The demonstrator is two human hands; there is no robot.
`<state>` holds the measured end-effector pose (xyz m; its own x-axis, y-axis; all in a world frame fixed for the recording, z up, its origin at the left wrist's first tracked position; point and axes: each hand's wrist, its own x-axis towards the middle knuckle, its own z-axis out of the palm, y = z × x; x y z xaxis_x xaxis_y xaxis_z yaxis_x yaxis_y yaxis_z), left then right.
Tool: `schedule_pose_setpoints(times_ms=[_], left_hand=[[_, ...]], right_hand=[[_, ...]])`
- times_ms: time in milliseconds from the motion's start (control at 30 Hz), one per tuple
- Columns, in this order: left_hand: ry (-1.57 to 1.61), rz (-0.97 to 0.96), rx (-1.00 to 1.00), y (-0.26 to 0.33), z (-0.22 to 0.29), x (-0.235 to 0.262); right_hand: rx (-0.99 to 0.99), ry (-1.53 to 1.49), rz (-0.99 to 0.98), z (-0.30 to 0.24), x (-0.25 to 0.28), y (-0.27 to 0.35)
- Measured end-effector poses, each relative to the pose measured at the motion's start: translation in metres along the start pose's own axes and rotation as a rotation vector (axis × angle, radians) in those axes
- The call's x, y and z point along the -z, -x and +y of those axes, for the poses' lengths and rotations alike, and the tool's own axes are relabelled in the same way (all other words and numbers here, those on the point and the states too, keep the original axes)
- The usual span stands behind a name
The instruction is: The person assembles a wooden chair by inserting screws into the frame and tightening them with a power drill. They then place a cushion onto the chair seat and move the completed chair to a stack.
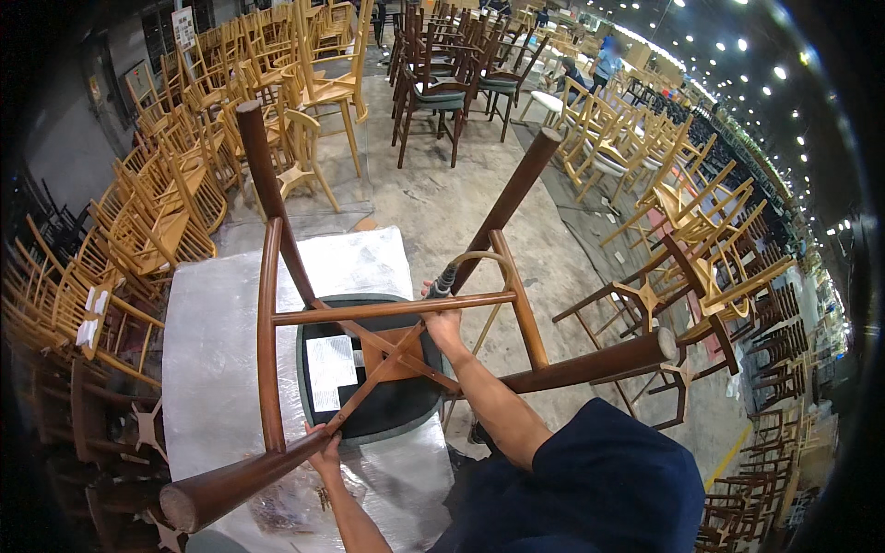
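Observation:
A dark brown wooden chair [396, 309] lies upside down in front of me, its legs pointing up and toward me. Beneath its seat [383, 417] I see black fabric, a white paper label [329, 369] and crossed wooden braces with a brown centre plate [389, 352]. My right hand [444, 330], partly behind the stretcher, is closed around a power screwdriver [441, 284] with a tan curved hose. The tool's lower end is hidden. Low on the near left side, my left hand [324, 456] curls around the base of a chair leg [249, 479].
Under the chair is a platform wrapped in clear plastic [212, 304]. Stacked light wood chairs [194, 184] crowd the left; more chairs [682, 203] line the right. Dark chairs [438, 97] stand ahead. Other people [606, 63] are far off at the upper right.

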<state>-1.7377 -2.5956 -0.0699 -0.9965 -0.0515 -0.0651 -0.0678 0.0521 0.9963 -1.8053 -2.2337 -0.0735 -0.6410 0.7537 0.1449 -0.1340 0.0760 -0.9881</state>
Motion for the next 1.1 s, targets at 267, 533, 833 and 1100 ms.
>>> schedule_pose_setpoints(times_ms=[267,533,833,1100], left_hand=[[-0.011,0.036,-0.007,0.001,0.008,0.015],[0.031,0.012,0.024,-0.006,0.01,-0.002],[-0.17,-0.002,0.003,-0.013,-0.011,0.005],[-0.188,-0.03,0.014,-0.021,-0.02,0.002]], right_hand=[[-0.042,0.008,-0.11,0.006,-0.022,0.003],[0.058,0.006,-0.022,0.011,-0.007,-0.017],[-0.095,0.028,-0.008,-0.025,-0.014,0.002],[-0.109,-0.026,0.148,-0.021,-0.02,-0.002]])
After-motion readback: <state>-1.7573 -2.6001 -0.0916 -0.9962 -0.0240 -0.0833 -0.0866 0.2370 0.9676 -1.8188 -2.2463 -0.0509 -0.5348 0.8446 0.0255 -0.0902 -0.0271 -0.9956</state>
